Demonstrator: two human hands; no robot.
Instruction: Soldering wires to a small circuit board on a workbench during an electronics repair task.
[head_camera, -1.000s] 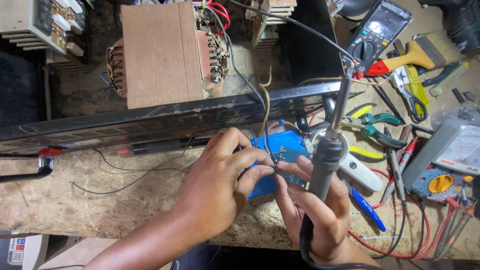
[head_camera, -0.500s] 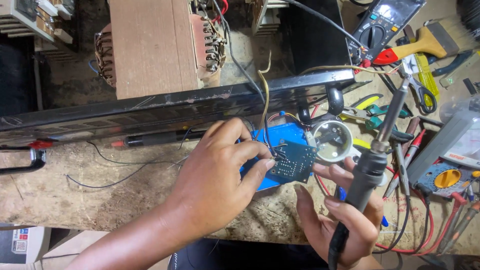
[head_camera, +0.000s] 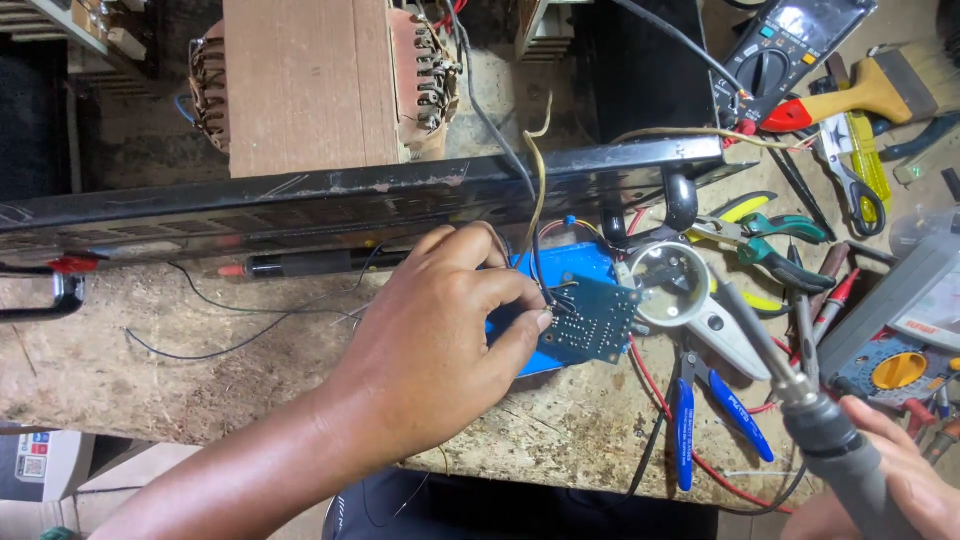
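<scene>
Circuit board (head_camera: 590, 320), small and dark green, is lying on a blue sheet (head_camera: 560, 270) near the middle of the worn bench, and the left hand (head_camera: 440, 340) is pinching wires against its left edge with thumb and fingertips. Right hand (head_camera: 900, 470), at the near right corner, is gripping a grey soldering iron (head_camera: 800, 390) whose tip is angling up toward a white magnifier (head_camera: 668, 282) just right of the board. Beyond them a long black metal panel (head_camera: 350, 205) is crossing the bench, with a transformer (head_camera: 320, 80) farther back and pliers (head_camera: 770, 245), blue-handled cutters (head_camera: 690, 430) and a multimeter (head_camera: 780, 50) crowding the right.
</scene>
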